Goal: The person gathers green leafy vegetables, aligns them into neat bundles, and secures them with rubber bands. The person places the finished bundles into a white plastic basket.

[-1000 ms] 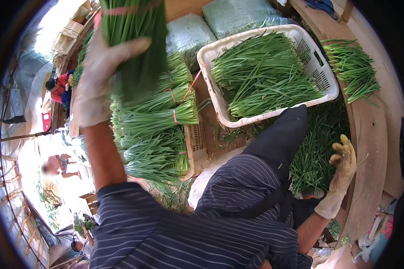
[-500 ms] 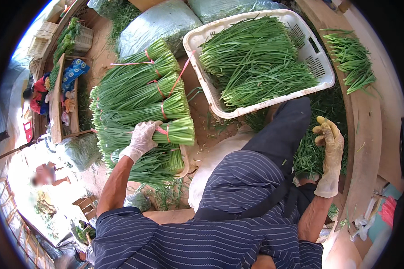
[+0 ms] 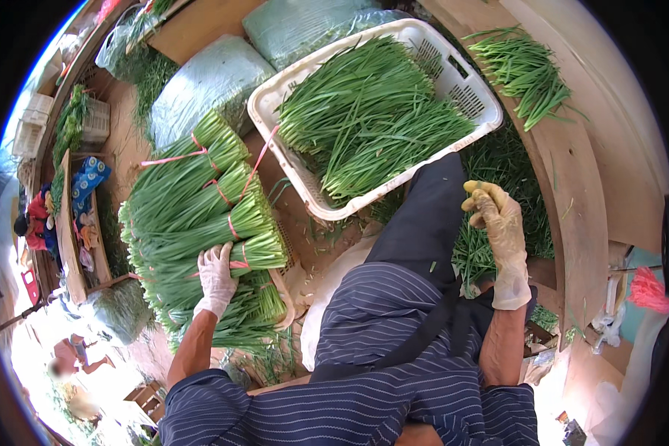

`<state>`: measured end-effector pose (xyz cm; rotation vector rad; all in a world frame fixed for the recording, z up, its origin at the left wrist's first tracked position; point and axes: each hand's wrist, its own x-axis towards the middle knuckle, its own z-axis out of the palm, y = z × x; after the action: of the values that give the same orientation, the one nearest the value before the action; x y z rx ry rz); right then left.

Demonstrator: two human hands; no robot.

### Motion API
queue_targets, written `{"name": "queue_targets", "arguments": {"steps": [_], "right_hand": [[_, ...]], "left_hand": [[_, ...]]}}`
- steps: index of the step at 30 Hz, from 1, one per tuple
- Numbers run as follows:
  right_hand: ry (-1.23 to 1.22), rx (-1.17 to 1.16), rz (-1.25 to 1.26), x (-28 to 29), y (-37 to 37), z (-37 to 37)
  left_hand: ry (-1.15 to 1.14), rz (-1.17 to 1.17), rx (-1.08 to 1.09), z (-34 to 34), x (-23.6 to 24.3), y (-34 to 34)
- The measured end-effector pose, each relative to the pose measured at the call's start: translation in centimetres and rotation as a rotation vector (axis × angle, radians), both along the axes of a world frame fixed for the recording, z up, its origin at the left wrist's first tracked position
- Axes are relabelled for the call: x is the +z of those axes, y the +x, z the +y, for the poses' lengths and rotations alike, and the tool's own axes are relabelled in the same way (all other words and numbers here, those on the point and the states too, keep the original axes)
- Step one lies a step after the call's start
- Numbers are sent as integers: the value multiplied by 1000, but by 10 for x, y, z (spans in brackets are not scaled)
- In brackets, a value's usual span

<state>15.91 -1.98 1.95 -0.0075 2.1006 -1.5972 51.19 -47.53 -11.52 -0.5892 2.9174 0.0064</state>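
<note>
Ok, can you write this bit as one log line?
left hand: on tied green bundle | right hand: half-curled, nothing visibly held | white basket: greens inside

Noted at top: two stuffed plastic sacks [image 3: 208, 85], side by side. At left: blue patterned cloth [image 3: 91, 177] against wooden frame [image 3: 70, 241], near pale crate [image 3: 95, 123]. Lower left: brown slatted crate [image 3: 147, 401]; small background person [image 3: 68, 355] in glare. Far right: crumpled pink plastic [image 3: 650, 290].

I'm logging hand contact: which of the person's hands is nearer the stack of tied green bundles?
Left. The left hand lies on the stack of tied green bundles; the right hand is apart from it, off to the right, past the person's knee.
</note>
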Motion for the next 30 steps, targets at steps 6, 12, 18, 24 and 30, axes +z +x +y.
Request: {"name": "queue_targets", "arguments": {"steps": [6, 12, 18, 24, 30], "right_hand": [[-22, -63, 58, 13, 1, 20], [-25, -85, 68, 10, 1, 27], [-19, 3, -12, -7, -17, 1], [-4, 47, -50, -18, -43, -36], [-108, 105, -125, -74, -54, -91]], "left_hand": [[53, -167, 31, 20, 61, -16], [517, 428, 37, 69, 70, -136], [628, 92, 75, 114, -41, -262], [645, -194, 205, 101, -128, -329], [567, -223, -39, 134, -150, -345]]}}
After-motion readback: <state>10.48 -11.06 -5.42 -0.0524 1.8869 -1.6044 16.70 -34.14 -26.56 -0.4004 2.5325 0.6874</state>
